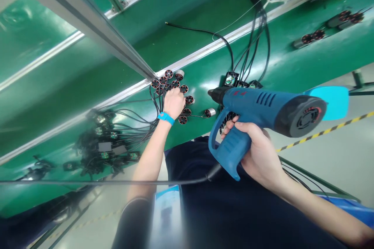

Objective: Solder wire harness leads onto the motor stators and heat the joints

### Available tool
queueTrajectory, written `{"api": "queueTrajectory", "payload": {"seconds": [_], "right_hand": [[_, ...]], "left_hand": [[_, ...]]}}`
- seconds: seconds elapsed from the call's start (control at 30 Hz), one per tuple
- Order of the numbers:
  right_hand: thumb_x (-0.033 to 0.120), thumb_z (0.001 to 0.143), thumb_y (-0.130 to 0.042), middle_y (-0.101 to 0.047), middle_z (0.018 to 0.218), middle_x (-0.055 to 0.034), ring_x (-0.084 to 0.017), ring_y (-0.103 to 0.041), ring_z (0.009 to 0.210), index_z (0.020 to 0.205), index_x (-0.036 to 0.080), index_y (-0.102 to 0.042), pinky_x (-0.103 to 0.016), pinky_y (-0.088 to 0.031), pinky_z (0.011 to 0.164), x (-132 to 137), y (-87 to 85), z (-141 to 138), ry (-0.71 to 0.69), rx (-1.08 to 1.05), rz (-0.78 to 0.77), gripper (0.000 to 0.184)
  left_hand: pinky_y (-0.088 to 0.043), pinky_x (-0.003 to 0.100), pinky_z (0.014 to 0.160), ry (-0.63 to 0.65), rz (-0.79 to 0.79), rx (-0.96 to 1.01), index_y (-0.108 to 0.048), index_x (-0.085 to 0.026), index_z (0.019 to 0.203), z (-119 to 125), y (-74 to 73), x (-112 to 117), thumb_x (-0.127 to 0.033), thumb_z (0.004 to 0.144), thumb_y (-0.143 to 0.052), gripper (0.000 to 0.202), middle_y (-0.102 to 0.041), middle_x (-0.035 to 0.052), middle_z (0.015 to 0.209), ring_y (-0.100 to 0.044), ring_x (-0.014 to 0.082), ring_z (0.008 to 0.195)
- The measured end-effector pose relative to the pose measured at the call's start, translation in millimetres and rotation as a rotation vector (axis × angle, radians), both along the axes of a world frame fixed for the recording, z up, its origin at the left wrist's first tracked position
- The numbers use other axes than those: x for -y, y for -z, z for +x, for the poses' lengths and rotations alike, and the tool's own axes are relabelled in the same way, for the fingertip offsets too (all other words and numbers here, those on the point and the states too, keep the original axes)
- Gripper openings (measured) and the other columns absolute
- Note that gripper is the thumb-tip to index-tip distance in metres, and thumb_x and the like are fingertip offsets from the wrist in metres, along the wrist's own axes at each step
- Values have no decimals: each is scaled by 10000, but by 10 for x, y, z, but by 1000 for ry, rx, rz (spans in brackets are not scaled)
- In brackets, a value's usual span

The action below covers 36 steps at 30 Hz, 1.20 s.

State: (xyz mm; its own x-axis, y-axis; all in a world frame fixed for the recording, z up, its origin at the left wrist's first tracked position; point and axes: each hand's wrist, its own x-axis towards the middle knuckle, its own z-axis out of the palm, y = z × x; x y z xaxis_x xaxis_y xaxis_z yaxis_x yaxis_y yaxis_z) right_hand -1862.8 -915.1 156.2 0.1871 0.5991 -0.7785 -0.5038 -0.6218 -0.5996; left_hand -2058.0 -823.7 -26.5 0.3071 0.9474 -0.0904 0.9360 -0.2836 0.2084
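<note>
My right hand (258,149) is wrapped round the handle of a blue heat gun (257,105). The gun's dark nozzle points left across the bench, towards my left hand (174,103). That hand wears a blue wristband (166,118) and reaches down into a cluster of small round motor parts with copper windings (184,89). Its fingers are curled and mostly hidden, so what they grip cannot be made out. Black cables (159,103) run from the cluster beside the wrist. A silver motor (209,113) lies between the two hands, below the nozzle.
A heap of black cabled parts with green boards (105,140) lies at left. More black housings (231,79) with cables stand behind the heat gun. Silver motors (312,38) lie at far right. A metal post (117,42) rises from the rail, and the gun's cord (117,182) stretches left.
</note>
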Motion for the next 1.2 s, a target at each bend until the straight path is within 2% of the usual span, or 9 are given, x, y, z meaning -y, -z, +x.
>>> {"api": "queueTrajectory", "payload": {"seconds": [0.17,0.37,0.53,0.8,1.2], "right_hand": [[254,664,-779,-598,796,-7,-159,-586,711,802,196,-635,-297,-567,665,10,22,-15,-67,-53,-42,208],[260,675,-751,-598,745,-4,-155,-582,655,798,195,-630,-275,-526,615,-3,47,-52,-194,-134,-40,184],[258,656,-760,-608,747,0,-152,-585,657,798,192,-638,-267,-523,614,-31,79,-81,-217,-169,-81,198],[265,639,-768,-605,750,0,-139,-571,660,785,185,-637,-256,-526,631,-47,109,-94,-237,-223,-190,212],[258,664,-756,-605,749,0,-144,-563,680,795,191,-643,-272,-523,642,-62,115,-112,-219,-208,-128,185]], "left_hand": [[-450,405,869,-174,53,41,-698,-185,823,-194,75,-13,-276,942,-587,186,-639,116,980,-601,284,976],[-455,384,865,-243,73,102,-703,-198,856,-275,177,11,-268,942,-597,154,-638,95,956,-605,269,963],[-456,377,881,-236,89,159,-707,-217,907,-364,234,35,-277,955,-585,144,-632,82,950,-596,259,967],[-456,393,906,-253,47,232,-704,-229,913,-383,225,47,-265,944,-606,110,-619,75,941,-588,256,966],[-461,372,903,-249,34,199,-711,-230,939,-382,205,50,-296,946,-614,118,-631,71,959,-596,247,975]]}}
